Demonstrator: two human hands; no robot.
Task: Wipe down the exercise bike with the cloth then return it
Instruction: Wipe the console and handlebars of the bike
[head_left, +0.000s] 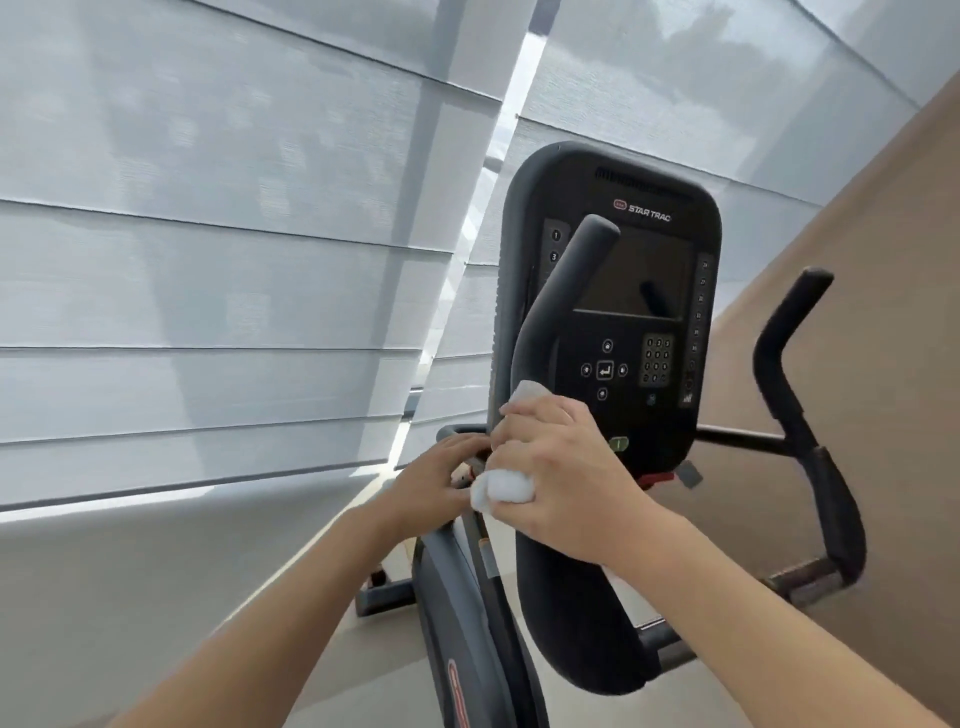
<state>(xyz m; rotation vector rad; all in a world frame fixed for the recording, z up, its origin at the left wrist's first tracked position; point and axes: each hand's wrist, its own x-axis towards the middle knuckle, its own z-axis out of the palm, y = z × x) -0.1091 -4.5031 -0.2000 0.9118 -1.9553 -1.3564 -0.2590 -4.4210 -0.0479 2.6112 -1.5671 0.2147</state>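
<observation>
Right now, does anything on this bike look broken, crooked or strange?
Nothing stands out. The console looks whole, with a dark screen. The right hand grips the white cloth around the near handlebar; the left hand rests on the frame beside it. The tilt is only the camera's.

Arms: two forearms (291, 587) rising from the lower frame, bare, no sleeves.
Hands (566, 483): bare, no gloves, rings or watch.

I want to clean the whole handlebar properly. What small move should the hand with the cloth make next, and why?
Probably slide the right hand, which grips the white cloth around the black curved left handlebar, upward toward the rounded tip. The cloth sits low on the bar, and the upper part above it is not covered yet.
</observation>
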